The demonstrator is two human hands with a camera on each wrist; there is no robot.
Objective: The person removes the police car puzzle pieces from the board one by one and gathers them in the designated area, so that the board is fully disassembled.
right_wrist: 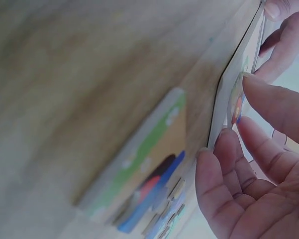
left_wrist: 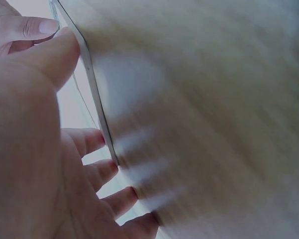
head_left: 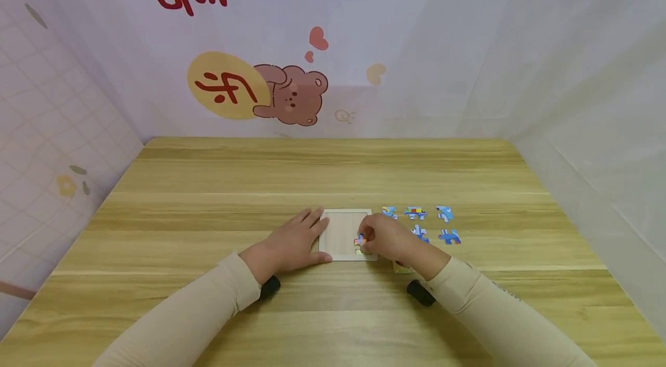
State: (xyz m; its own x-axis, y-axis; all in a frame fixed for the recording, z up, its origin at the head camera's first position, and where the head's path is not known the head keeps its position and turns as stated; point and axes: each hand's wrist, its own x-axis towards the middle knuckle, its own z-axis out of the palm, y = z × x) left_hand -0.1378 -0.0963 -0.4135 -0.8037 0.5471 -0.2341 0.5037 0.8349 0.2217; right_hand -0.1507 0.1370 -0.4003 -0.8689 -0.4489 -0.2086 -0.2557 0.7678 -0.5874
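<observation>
A shallow white puzzle tray (head_left: 343,258) lies on the table between the hands. My left hand (head_left: 296,243) rests at its left side with fingers spread; in the left wrist view, thumb and fingertips touch the tray's edge (left_wrist: 97,99). Over the tray's right part, my right hand (head_left: 390,237) pinches a small colourful jigsaw piece (head_left: 359,241) between thumb and fingers. The right wrist view shows this piece (right_wrist: 237,109), orange and blue, close over the tray. A yellow-green patch shows just below it near the tray's lower right corner.
Several loose jigsaw pieces lie right of the tray, among them a blue one (head_left: 450,236) and a light blue one (head_left: 444,213). Another piece (head_left: 400,267), partly hidden by the right wrist, lies nearer the front. A printed cloth (head_left: 416,37) hangs behind the wooden table (head_left: 333,321).
</observation>
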